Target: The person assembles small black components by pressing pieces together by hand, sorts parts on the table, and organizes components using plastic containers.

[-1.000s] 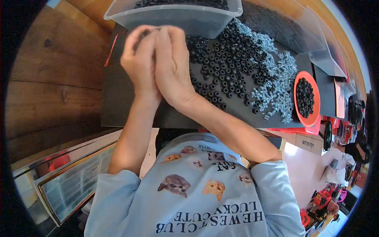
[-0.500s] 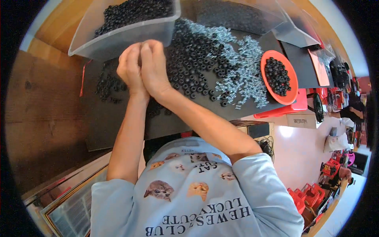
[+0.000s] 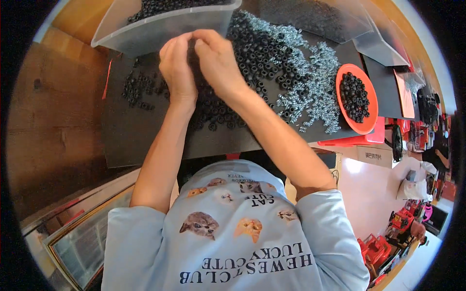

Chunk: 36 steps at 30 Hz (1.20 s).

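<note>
In front of the translucent bin, my left hand (image 3: 177, 70) and my right hand (image 3: 217, 60) meet at the fingertips, with a gap between the palms. Their fingers are bent inward and closed together; whatever they hold is hidden behind them. Small black ring-shaped parts (image 3: 262, 63) with a hole in the middle lie in a heap right of my right hand. More black parts (image 3: 138, 89) are scattered left of my left hand. Beyond the heap spreads a pile of small silvery metal pieces (image 3: 323, 92).
The translucent plastic bin (image 3: 160, 29) of black parts stands at the far left. An orange-red oval dish (image 3: 367, 119) of black parts sits at the right edge of the dark table (image 3: 131, 140). Another clear bin (image 3: 381, 48) is behind it. Red stools (image 3: 376, 250) stand on the floor.
My hands, pressed together before, have parted at the palms and wrists, and my right hand has shifted right. The whole view has shifted slightly.
</note>
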Each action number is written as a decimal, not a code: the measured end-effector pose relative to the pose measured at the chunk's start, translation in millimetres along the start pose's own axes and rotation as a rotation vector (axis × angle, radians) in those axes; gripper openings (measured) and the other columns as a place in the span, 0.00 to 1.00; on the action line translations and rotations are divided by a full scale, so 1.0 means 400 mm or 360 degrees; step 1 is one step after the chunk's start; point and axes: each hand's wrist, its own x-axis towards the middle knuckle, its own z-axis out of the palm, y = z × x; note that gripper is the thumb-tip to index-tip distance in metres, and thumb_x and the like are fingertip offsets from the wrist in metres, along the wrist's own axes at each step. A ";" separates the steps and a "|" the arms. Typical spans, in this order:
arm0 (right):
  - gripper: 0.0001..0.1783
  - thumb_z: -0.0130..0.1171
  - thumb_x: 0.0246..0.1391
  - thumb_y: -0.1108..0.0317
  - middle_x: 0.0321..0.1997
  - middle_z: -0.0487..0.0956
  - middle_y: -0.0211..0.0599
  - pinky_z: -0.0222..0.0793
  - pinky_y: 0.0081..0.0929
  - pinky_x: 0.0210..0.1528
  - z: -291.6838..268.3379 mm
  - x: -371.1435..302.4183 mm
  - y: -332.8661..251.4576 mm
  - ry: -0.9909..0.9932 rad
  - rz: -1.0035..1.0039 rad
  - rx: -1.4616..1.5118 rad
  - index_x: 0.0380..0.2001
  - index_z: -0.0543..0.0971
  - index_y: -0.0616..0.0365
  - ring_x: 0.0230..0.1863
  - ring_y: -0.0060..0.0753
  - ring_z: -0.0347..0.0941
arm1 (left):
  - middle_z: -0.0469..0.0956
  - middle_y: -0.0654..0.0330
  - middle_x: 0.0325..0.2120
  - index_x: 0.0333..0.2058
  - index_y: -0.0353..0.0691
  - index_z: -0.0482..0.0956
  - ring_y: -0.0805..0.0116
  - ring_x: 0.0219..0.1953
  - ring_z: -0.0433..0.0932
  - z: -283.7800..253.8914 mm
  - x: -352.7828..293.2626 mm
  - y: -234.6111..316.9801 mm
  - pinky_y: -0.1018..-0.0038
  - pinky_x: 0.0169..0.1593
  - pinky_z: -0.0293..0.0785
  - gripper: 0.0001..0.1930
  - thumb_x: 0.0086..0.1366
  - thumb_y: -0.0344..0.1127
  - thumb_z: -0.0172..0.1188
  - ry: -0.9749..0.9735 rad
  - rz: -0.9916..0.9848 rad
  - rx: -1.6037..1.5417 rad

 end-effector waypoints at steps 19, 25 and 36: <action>0.23 0.66 0.42 0.58 0.38 0.70 0.42 0.65 0.35 0.40 -0.239 -0.141 -0.142 -0.0991 -0.0637 -0.1241 0.41 0.78 0.58 0.38 0.45 0.66 | 0.70 0.54 0.54 0.47 0.34 0.75 0.66 0.57 0.66 -0.167 -0.043 0.019 0.74 0.61 0.57 0.13 0.64 0.29 0.51 -0.0144 0.0273 0.0225; 0.24 0.66 0.42 0.59 0.41 0.70 0.42 0.63 0.36 0.43 -0.256 -0.163 -0.122 -0.0969 -0.0675 -0.1369 0.44 0.78 0.56 0.42 0.45 0.66 | 0.75 0.58 0.44 0.40 0.37 0.78 0.69 0.50 0.71 -0.232 -0.089 0.036 0.75 0.54 0.64 0.09 0.63 0.27 0.52 -0.0210 0.0376 0.0397; 0.07 0.60 0.41 0.71 0.32 0.71 0.38 0.62 0.34 0.36 -0.241 -0.201 -0.124 -0.0856 -0.0804 -0.1181 0.28 0.77 0.58 0.37 0.41 0.67 | 0.77 0.56 0.39 0.36 0.37 0.78 0.61 0.43 0.72 -0.228 -0.130 0.047 0.71 0.47 0.68 0.07 0.57 0.25 0.57 -0.0500 0.0720 0.0833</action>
